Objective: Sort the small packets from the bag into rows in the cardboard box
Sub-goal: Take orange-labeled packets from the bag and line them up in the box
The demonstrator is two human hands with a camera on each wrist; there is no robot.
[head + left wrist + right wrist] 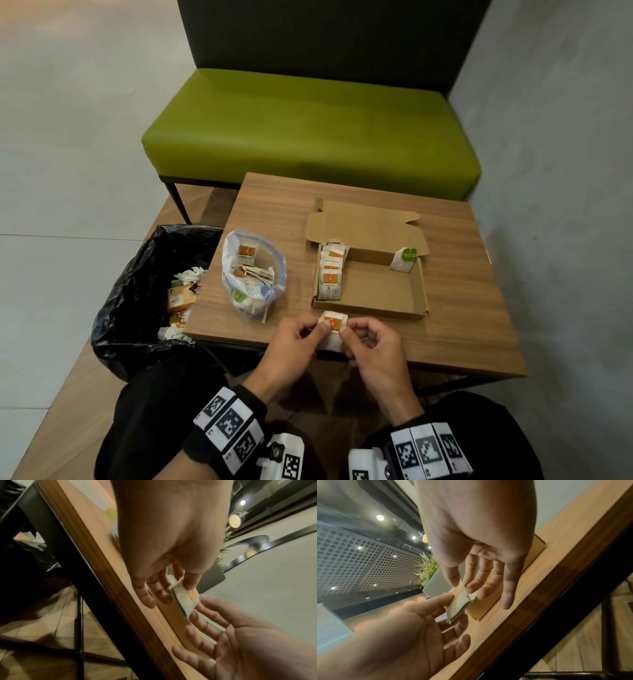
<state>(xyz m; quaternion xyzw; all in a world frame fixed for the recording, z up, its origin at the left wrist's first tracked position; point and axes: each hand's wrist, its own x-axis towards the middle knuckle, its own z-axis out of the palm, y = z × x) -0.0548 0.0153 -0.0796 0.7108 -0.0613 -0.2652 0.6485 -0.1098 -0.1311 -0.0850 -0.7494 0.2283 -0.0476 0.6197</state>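
both hands (pixel 334 337) pinch a flat, square paper packet (pixel 334 325).

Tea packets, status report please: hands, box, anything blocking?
Left hand and right hand both pinching one orange-tag packet at the table's near edge. Cardboard box: orange row down left side, one green-tag packet far right. Path to box unobstructed.
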